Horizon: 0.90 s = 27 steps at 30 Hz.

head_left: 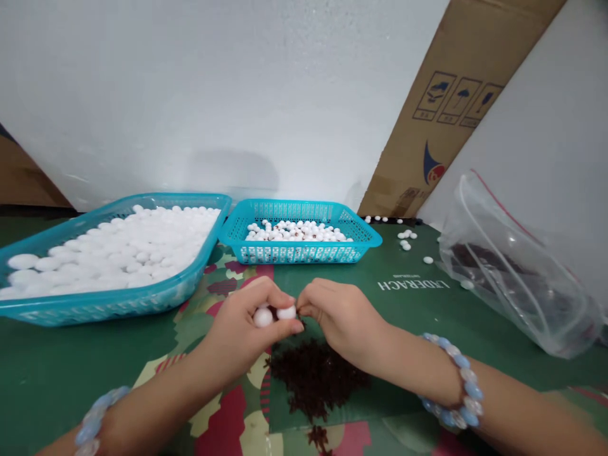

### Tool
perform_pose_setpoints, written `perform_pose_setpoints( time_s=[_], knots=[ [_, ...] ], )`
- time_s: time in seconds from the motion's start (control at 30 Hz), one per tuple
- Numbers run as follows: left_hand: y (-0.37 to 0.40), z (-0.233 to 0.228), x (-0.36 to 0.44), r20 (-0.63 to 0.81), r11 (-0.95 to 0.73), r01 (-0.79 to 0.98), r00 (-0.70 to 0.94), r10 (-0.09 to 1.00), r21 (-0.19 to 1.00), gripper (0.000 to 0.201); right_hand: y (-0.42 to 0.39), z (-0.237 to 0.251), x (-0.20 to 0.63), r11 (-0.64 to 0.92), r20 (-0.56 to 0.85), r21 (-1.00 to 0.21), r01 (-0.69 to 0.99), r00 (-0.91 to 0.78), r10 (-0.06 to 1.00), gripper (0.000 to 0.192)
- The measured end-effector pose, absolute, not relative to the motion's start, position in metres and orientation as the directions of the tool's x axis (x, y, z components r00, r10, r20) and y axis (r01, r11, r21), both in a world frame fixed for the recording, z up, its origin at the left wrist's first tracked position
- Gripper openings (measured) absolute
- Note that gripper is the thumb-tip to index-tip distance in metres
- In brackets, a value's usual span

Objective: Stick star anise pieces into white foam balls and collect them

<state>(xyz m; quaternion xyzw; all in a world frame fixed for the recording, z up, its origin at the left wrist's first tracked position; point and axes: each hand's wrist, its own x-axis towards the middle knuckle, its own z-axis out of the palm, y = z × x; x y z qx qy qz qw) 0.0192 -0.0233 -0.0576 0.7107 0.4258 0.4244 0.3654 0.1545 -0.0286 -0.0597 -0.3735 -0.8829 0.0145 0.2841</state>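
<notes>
Left hand (247, 326) gripping two white balls (273, 315), right hand (339, 316) pinching at one; small basket (304, 253) part-filled, big tray (102, 301) heaped.

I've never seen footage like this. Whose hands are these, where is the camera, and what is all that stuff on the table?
There is no machine here: the one picture comes from a camera worn on a person's head, looking down at their own bare hands. The left hand holds two small white balls in its fingers; the right hand pinches at one of them. Just below lies a pile of dark brown bits on the green table cover. Behind are a large blue tray full of white balls, a small blue basket of white balls with brown spots, and to the right a clear zip bag. Both wrists wear bead bracelets.
</notes>
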Motion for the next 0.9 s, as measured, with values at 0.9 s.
perform_pose_setpoints(
  time_s=[0.9],
  knots=[
    [-0.0258, -0.0621, 0.0115, 0.488, -0.659, 0.347, 0.465, 0.739, 0.667, 0.008, -0.0324, -0.0535, 0.1558, 0.701, 0.351, -0.216, 0.679, -0.616, 0.705, 0.014]
  ],
)
